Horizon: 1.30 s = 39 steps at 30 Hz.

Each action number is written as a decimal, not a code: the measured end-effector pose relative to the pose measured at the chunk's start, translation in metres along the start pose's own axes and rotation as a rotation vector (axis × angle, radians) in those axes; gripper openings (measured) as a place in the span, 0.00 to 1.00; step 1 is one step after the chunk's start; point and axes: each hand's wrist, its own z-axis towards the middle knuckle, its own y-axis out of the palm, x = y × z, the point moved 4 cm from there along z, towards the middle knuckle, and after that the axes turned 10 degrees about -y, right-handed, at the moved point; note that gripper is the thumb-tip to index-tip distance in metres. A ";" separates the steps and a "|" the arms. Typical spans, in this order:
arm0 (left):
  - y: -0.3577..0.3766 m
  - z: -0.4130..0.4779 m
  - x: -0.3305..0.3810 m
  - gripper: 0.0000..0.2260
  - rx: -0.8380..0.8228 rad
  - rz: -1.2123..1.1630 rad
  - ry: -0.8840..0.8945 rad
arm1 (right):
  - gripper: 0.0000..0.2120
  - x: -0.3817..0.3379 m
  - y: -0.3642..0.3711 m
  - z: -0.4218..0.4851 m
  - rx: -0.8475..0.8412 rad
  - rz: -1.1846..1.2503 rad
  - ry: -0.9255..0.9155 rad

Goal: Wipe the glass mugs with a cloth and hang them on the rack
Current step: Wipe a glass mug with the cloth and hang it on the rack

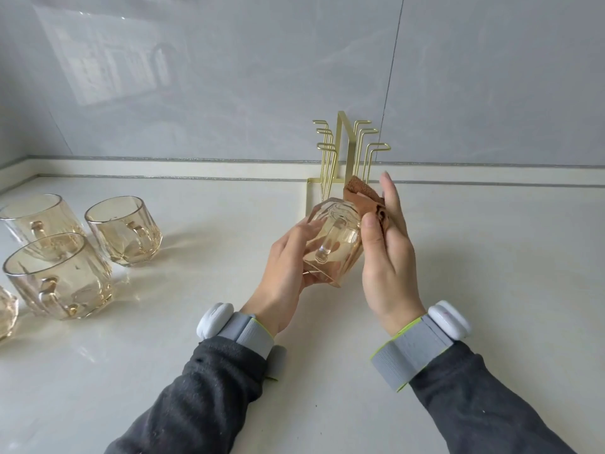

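Observation:
My left hand (288, 270) grips an amber glass mug (334, 244), tilted with its base pointing away and its handle facing me. My right hand (388, 257) presses a brown cloth (363, 198) against the mug's right side and base, thumb on the glass, fingers stretched behind the cloth. A gold wire rack (343, 149) with bare hooks stands right behind the mug on its flat gold tray. Three more amber mugs stand upright at the left: one at the back (36, 224), one in the middle (126, 231), one nearest me (59, 276).
The edge of another amber glass piece (6, 312) shows at the far left border. The pale marble counter (491, 257) runs to a low ledge and a grey tiled wall (229, 77) behind the rack.

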 end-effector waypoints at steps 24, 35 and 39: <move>-0.022 0.003 0.005 0.34 0.180 -0.236 -0.019 | 0.21 -0.007 0.029 -0.023 -0.398 -0.099 -0.307; -0.008 0.001 0.005 0.16 0.024 -0.224 -0.036 | 0.19 0.010 0.009 -0.013 -0.120 -0.094 -0.109; -0.001 -0.001 0.002 0.17 -0.012 -0.119 -0.072 | 0.15 0.018 0.002 -0.008 0.015 0.126 0.071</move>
